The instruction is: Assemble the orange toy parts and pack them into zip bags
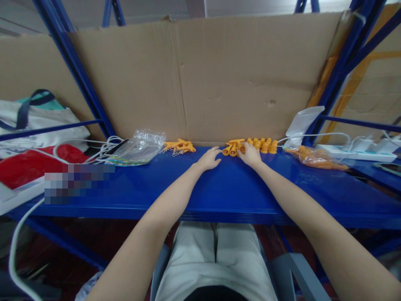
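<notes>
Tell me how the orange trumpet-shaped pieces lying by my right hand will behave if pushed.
The orange pieces would probably roll in a curve, their round mouths being wider than their stems. They're likely light, as the mouths look hollow. Lying bunched together, they may nudge one another.

So there's a little pile of orange plastic horn-shaped pieces [232, 149] heaped on the blue tabletop [232, 188], lying on their sides with the flared, hollow ends pretty much facing the near edge. Just right of those, a bunch of stubby orange caps [265, 146] stand upright, kinda bunched in rows. Off to the left, apart from the pile, orange pieces with silvery chains [181, 146] lie jumbled together.
</notes>
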A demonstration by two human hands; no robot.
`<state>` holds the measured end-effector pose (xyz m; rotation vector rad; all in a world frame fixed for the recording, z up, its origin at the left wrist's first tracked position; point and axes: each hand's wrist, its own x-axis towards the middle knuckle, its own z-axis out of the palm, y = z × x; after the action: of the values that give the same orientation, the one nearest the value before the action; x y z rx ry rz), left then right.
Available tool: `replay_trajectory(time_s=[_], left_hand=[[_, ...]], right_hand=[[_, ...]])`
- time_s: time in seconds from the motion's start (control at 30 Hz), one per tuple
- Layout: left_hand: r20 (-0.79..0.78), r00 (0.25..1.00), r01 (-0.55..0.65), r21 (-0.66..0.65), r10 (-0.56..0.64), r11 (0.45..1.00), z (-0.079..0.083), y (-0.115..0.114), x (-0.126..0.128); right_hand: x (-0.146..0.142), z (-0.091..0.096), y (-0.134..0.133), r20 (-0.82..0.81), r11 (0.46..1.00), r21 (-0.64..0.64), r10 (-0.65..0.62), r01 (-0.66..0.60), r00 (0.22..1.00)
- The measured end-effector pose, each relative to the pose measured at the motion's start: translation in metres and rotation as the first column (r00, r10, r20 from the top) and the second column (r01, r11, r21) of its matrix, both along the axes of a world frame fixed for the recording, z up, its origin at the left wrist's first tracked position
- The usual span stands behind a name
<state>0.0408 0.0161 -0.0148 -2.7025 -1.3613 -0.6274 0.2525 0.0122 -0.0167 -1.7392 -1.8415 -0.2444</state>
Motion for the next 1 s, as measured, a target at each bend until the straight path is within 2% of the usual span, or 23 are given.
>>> replay_trajectory(time_s=[0.17,0.23,0.43,0.6,0.77,0.87,1.0], left_hand=[[-0.018,0.999,0.028,0.001,-0.028,1.0,-0.001,0.0,0.002],[-0.024,0.999,0.037,-0.004,-0.037,0.999,-0.001,0.0,0.002],[-0.057,0.998,0.035,-0.039,-0.038,0.999,-0.004,0.001,0.005],[-0.056,0.998,0.025,-0.04,-0.028,0.999,-0.005,0.001,0.005],[-0.07,0.998,-0.011,-0.048,0.008,0.999,-0.006,0.003,0.004],[-0.083,0.996,-0.023,-0.043,0.019,0.999,-0.008,0.004,0.003],[-0.075,0.997,-0.016,-0.02,0.014,1.0,-0.008,0.002,0.006]], right_hand=[[0.007,-0.011,0.014,-0.087,0.973,0.025,0.231,-0.23,0.969],[0.009,-0.014,0.018,-0.09,0.959,0.055,0.284,-0.28,0.955],[0.009,-0.015,0.018,-0.07,0.942,0.109,0.325,-0.316,0.943],[0.003,-0.012,0.011,-0.067,0.935,0.08,0.351,-0.346,0.934],[-0.005,-0.011,0.005,-0.09,0.902,0.086,0.43,-0.423,0.898],[-0.009,-0.008,0.0,-0.059,0.921,0.051,0.389,-0.386,0.919],[-0.014,-0.001,-0.009,0.051,0.977,-0.007,0.211,-0.211,0.976]])
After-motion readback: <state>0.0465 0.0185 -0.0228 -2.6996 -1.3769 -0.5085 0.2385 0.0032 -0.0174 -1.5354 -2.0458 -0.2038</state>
